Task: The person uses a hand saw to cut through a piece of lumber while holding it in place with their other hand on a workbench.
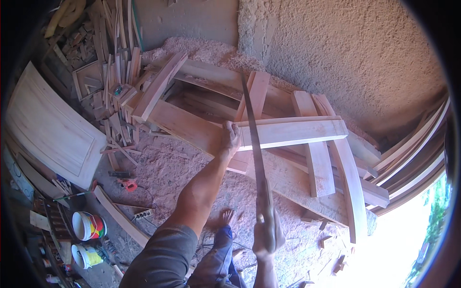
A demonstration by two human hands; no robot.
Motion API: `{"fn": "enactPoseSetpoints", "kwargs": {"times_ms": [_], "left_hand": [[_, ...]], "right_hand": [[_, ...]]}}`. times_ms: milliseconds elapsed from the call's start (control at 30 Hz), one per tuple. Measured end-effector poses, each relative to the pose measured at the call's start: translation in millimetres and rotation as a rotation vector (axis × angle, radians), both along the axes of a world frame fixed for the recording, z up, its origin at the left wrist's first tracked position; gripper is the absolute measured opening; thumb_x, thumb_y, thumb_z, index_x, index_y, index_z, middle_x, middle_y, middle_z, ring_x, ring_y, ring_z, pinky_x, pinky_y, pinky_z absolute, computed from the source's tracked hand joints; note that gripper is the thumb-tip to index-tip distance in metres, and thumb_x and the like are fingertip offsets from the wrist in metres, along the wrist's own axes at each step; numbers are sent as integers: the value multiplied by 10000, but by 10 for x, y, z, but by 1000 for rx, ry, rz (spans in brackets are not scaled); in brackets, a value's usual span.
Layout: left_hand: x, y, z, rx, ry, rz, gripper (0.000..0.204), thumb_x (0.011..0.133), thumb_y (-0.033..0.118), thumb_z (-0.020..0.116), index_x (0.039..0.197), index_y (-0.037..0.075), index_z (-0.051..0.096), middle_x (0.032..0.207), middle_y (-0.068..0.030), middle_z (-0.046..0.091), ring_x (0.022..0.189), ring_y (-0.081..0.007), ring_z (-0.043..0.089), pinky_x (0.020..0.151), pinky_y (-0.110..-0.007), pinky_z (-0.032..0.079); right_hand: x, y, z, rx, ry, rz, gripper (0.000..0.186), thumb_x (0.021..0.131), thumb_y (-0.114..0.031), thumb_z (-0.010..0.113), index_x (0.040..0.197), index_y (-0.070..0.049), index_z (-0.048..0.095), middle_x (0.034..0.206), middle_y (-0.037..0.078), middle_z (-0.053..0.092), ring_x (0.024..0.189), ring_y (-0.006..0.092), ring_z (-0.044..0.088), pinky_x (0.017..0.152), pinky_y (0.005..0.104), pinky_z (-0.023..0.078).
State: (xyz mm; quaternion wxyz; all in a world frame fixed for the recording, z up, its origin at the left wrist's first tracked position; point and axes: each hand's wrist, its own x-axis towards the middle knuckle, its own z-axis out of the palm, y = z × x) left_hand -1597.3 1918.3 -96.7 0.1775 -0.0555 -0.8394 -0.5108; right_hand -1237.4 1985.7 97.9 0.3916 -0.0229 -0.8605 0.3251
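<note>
My left hand [231, 138] is closed round the left end of a pale squared wooden beam [300, 133], which lies slantwise across other timbers. My right hand [267, 242], lower in the view, grips the handle of a handsaw [258, 163]. Seen almost edge-on, the long dark blade crosses over the beam just right of my left hand and points away from me. Whether its teeth touch the wood cannot be made out. Under the beam are an upright-running board [319, 168] and a curved wooden piece [352, 192].
A long plank bench [187, 125] carries more beams, including a thick one [161, 86] at left. Wood shavings [163, 158] cover the floor. At left stand a carved panel [57, 125], offcuts and two buckets [89, 225]; a red power tool [127, 185] lies nearby. A rough wall [345, 53] rises behind.
</note>
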Motion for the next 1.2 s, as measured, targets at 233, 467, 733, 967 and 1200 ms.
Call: {"fn": "enactPoseSetpoints", "kwargs": {"times_ms": [233, 467, 733, 967, 1200], "left_hand": [[-220, -256, -139, -391, -11, -44, 175, 1017, 178, 535, 1089, 22, 498, 1121, -284, 556, 1048, -443, 587, 866, -508, 478], [109, 282, 798, -510, 284, -433, 452, 916, 275, 713, 1270, 66, 526, 1368, -240, 543, 1293, -413, 510, 1059, -541, 408], [-85, 1039, 1002, -940, -100, -840, 1260, 640, 643, 844, 1640, 236, 194, 1634, -285, 232, 1462, -526, 292, 1207, -640, 222], [-68, 1032, 1064, -938, -118, -830, 1239, 653, 595, 841, 1642, 252, 179, 1636, -247, 254, 1453, -491, 328, 1197, -638, 231], [340, 1057, 1299, -925, -171, -824, 1153, 742, 649, 772, 1630, 155, 228, 1564, -318, 331, 1397, -533, 404, 1114, -625, 361]], "right_hand": [[716, 454, 160, 172, -55, -169, 440, 860, -101, 665, 1239, 121, 645, 918, 188, 723, 587, 218, 662, 544, 341, 530], [1159, 916, 254, -143, -424, -356, 555, 855, -79, 607, 1409, -64, 575, 982, 74, 696, 683, 181, 665, 576, 323, 508], [825, 781, 623, -377, -274, -385, 526, 869, -119, 624, 1371, 29, 572, 824, 55, 658, 615, 141, 624, 537, 291, 479], [659, 652, 700, -467, -173, -418, 532, 882, -155, 639, 1338, 112, 569, 686, 39, 625, 556, 106, 588, 504, 262, 453], [614, 667, 541, -589, -77, -573, 598, 886, -293, 662, 1332, 101, 604, 641, 30, 609, 541, 89, 547, 513, 267, 439]]}}
